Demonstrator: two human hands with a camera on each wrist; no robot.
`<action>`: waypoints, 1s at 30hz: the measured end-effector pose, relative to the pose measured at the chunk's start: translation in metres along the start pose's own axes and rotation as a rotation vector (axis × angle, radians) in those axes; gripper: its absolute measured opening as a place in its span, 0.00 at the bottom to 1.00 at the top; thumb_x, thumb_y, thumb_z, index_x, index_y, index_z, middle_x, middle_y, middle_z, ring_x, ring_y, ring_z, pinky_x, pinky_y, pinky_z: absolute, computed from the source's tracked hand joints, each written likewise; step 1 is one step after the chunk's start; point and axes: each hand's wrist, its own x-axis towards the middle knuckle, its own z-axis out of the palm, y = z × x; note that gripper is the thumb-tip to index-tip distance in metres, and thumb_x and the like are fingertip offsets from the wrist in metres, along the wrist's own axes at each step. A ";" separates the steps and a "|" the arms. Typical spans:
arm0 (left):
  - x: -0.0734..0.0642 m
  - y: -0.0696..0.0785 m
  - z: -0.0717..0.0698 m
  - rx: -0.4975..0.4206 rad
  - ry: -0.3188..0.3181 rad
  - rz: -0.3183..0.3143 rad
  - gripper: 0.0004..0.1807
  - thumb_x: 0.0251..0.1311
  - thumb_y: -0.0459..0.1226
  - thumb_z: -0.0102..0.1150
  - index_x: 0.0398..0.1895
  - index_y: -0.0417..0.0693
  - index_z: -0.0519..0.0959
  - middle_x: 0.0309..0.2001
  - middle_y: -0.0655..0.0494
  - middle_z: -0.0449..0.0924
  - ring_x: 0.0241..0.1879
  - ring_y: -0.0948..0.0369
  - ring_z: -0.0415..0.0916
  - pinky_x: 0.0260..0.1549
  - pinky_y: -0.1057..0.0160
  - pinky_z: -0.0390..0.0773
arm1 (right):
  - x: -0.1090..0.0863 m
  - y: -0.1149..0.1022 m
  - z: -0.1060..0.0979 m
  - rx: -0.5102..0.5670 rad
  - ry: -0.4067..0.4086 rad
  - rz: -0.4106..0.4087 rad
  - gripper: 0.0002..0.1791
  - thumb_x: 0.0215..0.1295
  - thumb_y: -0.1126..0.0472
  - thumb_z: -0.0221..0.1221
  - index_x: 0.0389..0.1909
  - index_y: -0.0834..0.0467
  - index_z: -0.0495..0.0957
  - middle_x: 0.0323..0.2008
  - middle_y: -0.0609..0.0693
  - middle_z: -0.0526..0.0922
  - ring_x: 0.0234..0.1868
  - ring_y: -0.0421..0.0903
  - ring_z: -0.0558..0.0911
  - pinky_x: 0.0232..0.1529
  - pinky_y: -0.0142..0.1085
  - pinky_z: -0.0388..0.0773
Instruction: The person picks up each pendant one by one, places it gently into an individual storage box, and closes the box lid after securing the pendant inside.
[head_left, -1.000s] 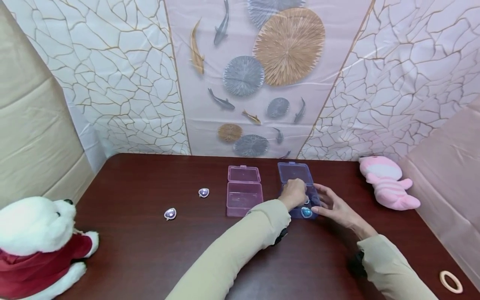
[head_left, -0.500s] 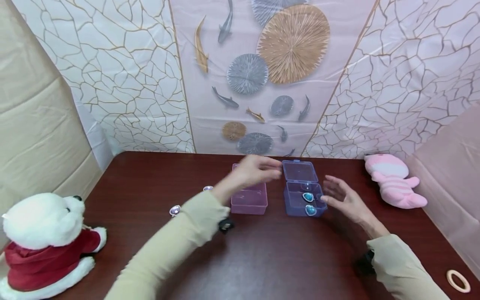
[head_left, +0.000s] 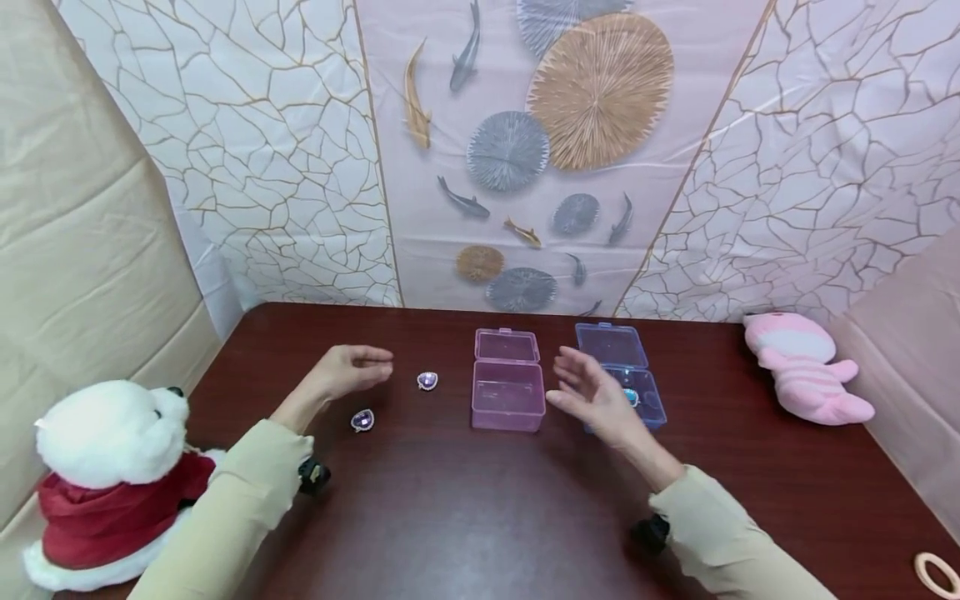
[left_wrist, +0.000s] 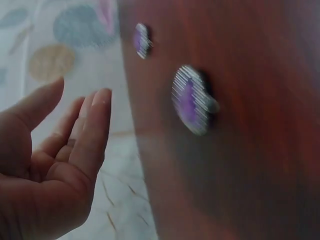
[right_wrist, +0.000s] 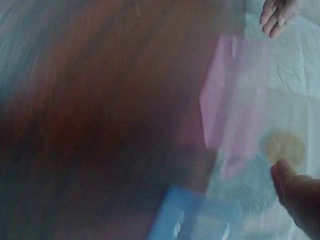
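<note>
Two purple gems with pale sparkling rims lie on the table: the nearer gem (head_left: 362, 420) and the farther gem (head_left: 427, 381). My left hand (head_left: 347, 372) hovers beside them with relaxed fingers and holds nothing; the left wrist view shows its palm and both gems. A pink clear box (head_left: 508, 407) stands with its lid up, and no gem shows in it. Just right of that box, my right hand (head_left: 598, 402) hangs loosely with nothing in it. It partly covers a blue clear box (head_left: 651, 402), lid also up, where a teal gem (head_left: 632, 397) shows.
A white plush bear (head_left: 112, 433) in red clothing sits at the left. A pink plush toy (head_left: 806, 367) lies at the right rear, and a wooden ring (head_left: 936, 575) at the right front corner. Patterned cloth (head_left: 292, 167) hangs behind the table (head_left: 450, 508).
My left hand has come out of the blue box and swung left over the table to the purple gems. The right hand has left the blue box's side and moved left toward the pink box.
</note>
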 end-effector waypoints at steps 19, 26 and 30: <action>-0.025 -0.037 -0.003 0.367 0.022 -0.048 0.22 0.46 0.34 0.71 0.45 0.35 0.78 0.38 0.46 0.81 0.32 0.64 0.77 0.33 0.68 0.74 | 0.014 0.030 0.017 -0.031 -0.164 0.126 0.49 0.56 0.69 0.64 0.70 0.69 0.43 0.69 0.69 0.53 0.69 0.64 0.56 0.64 0.51 0.59; -0.024 -0.040 0.001 0.501 0.070 -0.026 0.13 0.43 0.32 0.71 0.34 0.43 0.82 0.28 0.57 0.80 0.29 0.65 0.71 0.31 0.67 0.70 | 0.015 0.033 0.018 -0.031 -0.163 0.118 0.47 0.57 0.67 0.64 0.70 0.68 0.45 0.68 0.70 0.55 0.68 0.65 0.58 0.63 0.52 0.60; -0.025 -0.038 0.000 0.503 0.069 -0.012 0.12 0.42 0.32 0.72 0.31 0.44 0.80 0.26 0.58 0.80 0.29 0.65 0.72 0.31 0.67 0.70 | 0.016 0.034 0.019 -0.026 -0.159 0.118 0.46 0.57 0.68 0.64 0.70 0.68 0.45 0.68 0.69 0.55 0.68 0.65 0.58 0.63 0.52 0.61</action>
